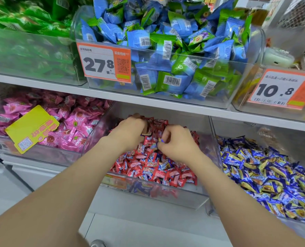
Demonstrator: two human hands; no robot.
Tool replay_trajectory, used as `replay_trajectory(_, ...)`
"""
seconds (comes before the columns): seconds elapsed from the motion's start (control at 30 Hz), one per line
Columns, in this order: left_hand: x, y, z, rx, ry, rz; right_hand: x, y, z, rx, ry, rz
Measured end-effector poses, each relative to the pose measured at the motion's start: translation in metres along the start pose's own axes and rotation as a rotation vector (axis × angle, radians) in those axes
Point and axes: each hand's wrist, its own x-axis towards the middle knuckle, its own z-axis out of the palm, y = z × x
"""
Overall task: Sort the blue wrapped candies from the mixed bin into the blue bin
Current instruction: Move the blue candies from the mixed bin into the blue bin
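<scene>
Lower shelf, left to right. A pink bin [41, 154] with a yellow tag [32, 129] across its front stands at far left, outside the task. Beside it, at centre, the mixed bin [192, 202] holds mostly red candies [148, 166], with a few blue wrappers showing among them. Both hands are inside this bin, near each other but apart. The left hand [130, 130] lies knuckles-up on the pile, fingers curled down into the wrappers; whether it grips anything cannot be told. The right hand [178, 143], just to its right, pinches one blue candy [161, 140] between thumb and fingertips, above the red pile. Only a twisted blue end of that candy shows, pointing left toward the left hand. Its long axis appears to run roughly left to right, but the fingers hide the rest. The blue bin [282, 134] stands immediately right of the mixed bin, wall beside wall, heaped with blue-and-yellow candies [266, 172]. Governing relation for the coming move: the blue bin lies to the right of the holding hand, across the dividing walls, and the right hand is the nearer of the two. The candy's orientation should matter little for a drop onto an open heap.
</scene>
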Motion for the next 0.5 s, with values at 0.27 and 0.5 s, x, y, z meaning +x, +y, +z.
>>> replay_trajectory(0.27, -0.010, 0.006, -0.018, -0.240, 0.102, -0.063, 0.000, 0.007, -0.029, 0.170, -0.054, 0.114)
replay_trajectory(0.5, -0.023, 0.029, -0.010, -0.172, -0.065, 0.110, -0.004, 0.010, -0.022, -0.035, -0.237, -0.023)
